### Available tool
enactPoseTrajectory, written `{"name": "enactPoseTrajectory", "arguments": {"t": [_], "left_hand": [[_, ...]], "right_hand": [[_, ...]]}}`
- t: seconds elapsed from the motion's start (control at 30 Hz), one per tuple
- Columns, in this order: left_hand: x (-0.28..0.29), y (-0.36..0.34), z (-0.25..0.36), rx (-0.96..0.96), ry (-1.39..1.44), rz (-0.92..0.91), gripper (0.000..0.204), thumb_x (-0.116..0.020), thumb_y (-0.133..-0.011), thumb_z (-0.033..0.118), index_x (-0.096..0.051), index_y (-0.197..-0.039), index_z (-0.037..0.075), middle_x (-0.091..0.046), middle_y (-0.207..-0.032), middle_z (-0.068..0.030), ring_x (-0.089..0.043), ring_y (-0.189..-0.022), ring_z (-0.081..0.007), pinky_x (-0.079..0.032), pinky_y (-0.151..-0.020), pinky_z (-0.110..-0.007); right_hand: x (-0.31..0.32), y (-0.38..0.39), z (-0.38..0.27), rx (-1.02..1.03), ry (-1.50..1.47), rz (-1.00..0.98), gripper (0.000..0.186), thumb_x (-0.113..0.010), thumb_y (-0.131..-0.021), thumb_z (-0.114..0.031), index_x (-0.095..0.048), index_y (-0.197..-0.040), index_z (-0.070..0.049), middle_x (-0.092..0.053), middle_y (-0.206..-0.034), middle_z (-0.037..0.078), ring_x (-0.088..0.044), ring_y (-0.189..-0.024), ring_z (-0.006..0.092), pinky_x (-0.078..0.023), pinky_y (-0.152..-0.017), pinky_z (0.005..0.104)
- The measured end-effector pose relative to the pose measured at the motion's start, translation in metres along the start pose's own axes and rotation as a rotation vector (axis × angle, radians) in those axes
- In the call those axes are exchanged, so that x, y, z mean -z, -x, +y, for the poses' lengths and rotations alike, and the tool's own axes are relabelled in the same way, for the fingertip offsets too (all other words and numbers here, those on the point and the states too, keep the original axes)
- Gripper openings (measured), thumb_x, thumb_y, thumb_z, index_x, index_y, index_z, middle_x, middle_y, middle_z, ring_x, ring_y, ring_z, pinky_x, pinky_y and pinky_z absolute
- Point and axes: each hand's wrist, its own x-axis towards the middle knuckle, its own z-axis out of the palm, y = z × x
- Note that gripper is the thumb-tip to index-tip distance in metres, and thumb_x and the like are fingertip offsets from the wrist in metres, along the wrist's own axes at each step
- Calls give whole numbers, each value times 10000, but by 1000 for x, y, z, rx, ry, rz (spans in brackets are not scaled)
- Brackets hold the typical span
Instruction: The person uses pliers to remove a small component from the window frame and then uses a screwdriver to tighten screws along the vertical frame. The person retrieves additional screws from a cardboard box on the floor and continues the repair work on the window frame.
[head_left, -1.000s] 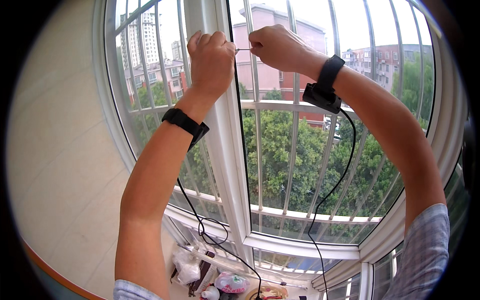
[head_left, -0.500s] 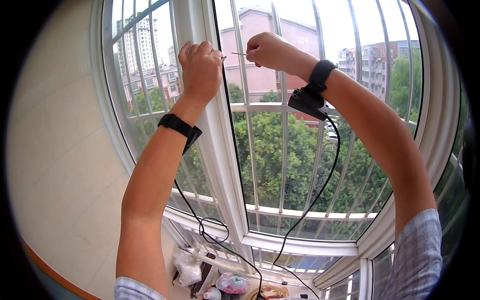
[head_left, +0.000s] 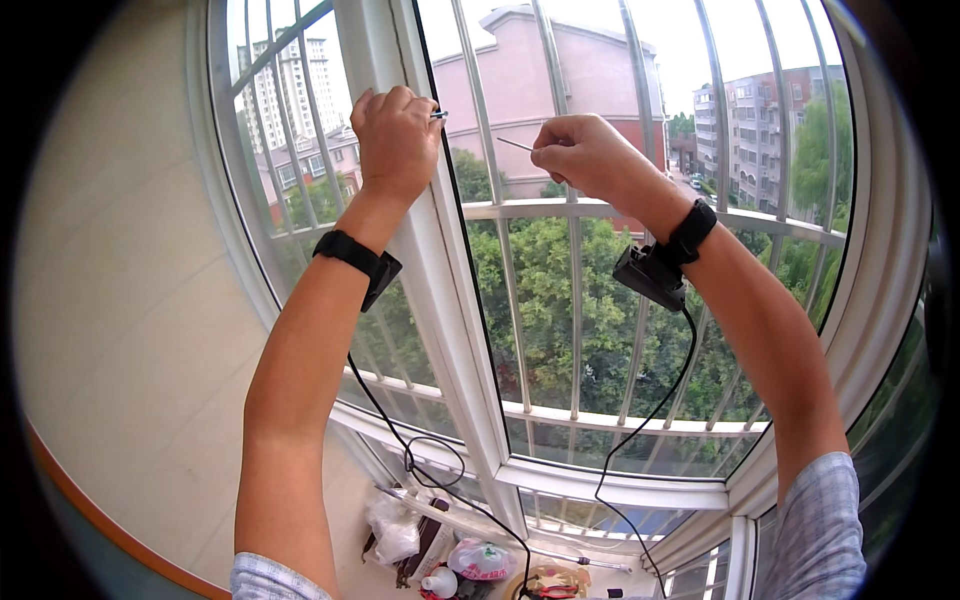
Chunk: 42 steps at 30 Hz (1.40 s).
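Note:
My left hand is raised against the white window post, its back toward me and its fingers curled. A small piece with a shiny, bluish end sticks out from its finger side; the rest is hidden by the hand. Farther right, before the glass, my right hand pinches a thin metal rod. The rod points left and slightly up, its tip apart from the left hand. Black straps with small boxes and cables are on both wrists.
Metal bars stand outside the window. Black cables hang from both wrists to below. Down low lie a clear plastic bag, a white and pink bag and pliers with red handles. A beige wall is on the left.
My right hand has moved right and down, taking the rod farther from the left hand. The left hand stays at the window post. The whole view has shifted slightly.

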Motion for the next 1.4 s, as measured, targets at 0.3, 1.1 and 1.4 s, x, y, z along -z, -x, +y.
{"name": "enactPoseTrajectory", "arguments": {"t": [0.3, 1.1, 1.4], "left_hand": [[52, 18, 11, 163, 235, -2, 231, -790, -864, 169, -723, -1063, 72, -657, -975, -37, -642, -968, -209, -478, -959, -367], [339, 359, 69, 1676, 1043, -126, 102, -677, -987, 115, -664, -966, 16, -713, -902, -80, -700, -848, -176, -567, -852, -335], [462, 379, 132, 1753, 721, -69, 129, -632, -1009, 102, -656, -980, -21, -708, -918, -100, -704, -858, -188, -578, -874, -358]], "right_hand": [[-30, 45, 8, -164, -808, -146, 125, -575, -921, -104, -659, -938, -13, -538, -695, -7, -437, -517, 58, -316, -427, 223], [-353, 272, 1, -622, -1205, -542, 190, -672, -969, -40, -656, -1156, -8, -732, -1010, 86, -700, -840, 126, -543, -647, 258], [-383, 363, -65, -694, -1105, -682, 192, -559, -1056, -163, -643, -1017, 5, -613, -779, 16, -557, -616, 85, -503, -551, 252]]}}
